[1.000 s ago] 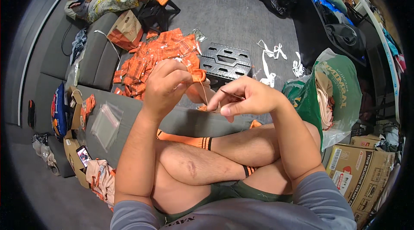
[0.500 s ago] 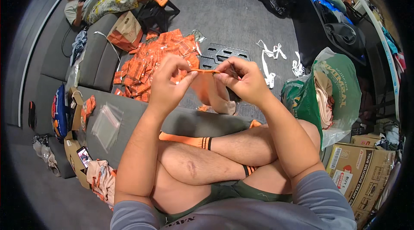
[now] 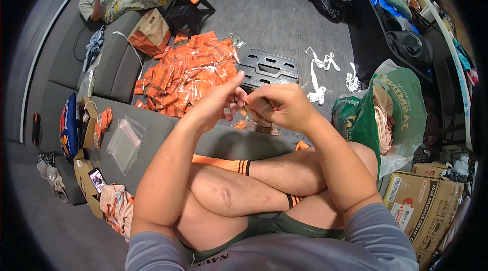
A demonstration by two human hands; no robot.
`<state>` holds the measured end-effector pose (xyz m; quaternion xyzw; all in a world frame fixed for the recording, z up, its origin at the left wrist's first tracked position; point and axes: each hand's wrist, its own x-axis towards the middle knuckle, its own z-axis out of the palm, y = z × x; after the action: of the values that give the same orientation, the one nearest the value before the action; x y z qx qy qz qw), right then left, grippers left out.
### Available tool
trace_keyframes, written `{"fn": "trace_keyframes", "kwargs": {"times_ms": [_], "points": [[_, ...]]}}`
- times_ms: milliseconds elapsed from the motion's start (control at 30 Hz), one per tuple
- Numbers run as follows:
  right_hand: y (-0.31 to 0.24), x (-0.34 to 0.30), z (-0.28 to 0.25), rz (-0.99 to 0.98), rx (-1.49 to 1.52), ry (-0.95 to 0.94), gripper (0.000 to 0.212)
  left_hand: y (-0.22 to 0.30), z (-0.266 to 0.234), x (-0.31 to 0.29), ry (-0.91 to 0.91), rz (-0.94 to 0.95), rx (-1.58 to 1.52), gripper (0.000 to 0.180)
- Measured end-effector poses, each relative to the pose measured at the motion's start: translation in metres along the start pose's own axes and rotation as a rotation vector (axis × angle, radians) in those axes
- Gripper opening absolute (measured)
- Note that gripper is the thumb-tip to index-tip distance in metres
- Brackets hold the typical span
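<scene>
Over my crossed legs, my right hand [image 3: 284,106] is closed with its fingers curled in, gripping what looks like a beige sock [image 3: 265,124] with an orange cuff. Most of the sock is hidden behind that hand; only its lower part hangs below. Close beside it on the left, my left hand [image 3: 221,100] has its thumb raised and its fingers loosely apart, with nothing seen in it. Beyond both hands lies a heap of orange plastic-wrapped packets [image 3: 193,75] on the floor, next to a black folding step stool [image 3: 269,65].
A green plastic bag [image 3: 406,98] of beige socks stands at the right, above a cardboard box [image 3: 427,210]. Clear plastic sleeves [image 3: 124,146] lie on the grey seat at left, near a phone [image 3: 96,179]. White straps [image 3: 317,67] lie on the floor. Another person [image 3: 122,4] reclines far left.
Both hands were pinching the sock's orange cuff and stretching it between them. Now the left hand has let go and opened, and the right has moved in and down, curling over the sock.
</scene>
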<state>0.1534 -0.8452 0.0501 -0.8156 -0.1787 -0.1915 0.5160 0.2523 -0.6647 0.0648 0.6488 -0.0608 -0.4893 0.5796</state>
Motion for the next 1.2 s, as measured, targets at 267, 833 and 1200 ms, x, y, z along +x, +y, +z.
{"fn": "trace_keyframes", "kwargs": {"times_ms": [267, 833, 1200], "points": [[-0.012, 0.001, -0.003, -0.065, -0.148, -0.207, 0.025, -0.003, -0.001, -0.001, -0.086, -0.170, 0.301, 0.054], [-0.021, -0.008, 0.008, -0.214, -0.414, -0.359, 0.028, -0.005, -0.007, 0.004, -0.238, -0.243, 0.418, 0.025], [-0.015, -0.004, -0.007, 0.222, -0.354, -0.107, 0.016, 0.002, -0.005, -0.003, -0.029, 0.355, -0.268, 0.025]]}}
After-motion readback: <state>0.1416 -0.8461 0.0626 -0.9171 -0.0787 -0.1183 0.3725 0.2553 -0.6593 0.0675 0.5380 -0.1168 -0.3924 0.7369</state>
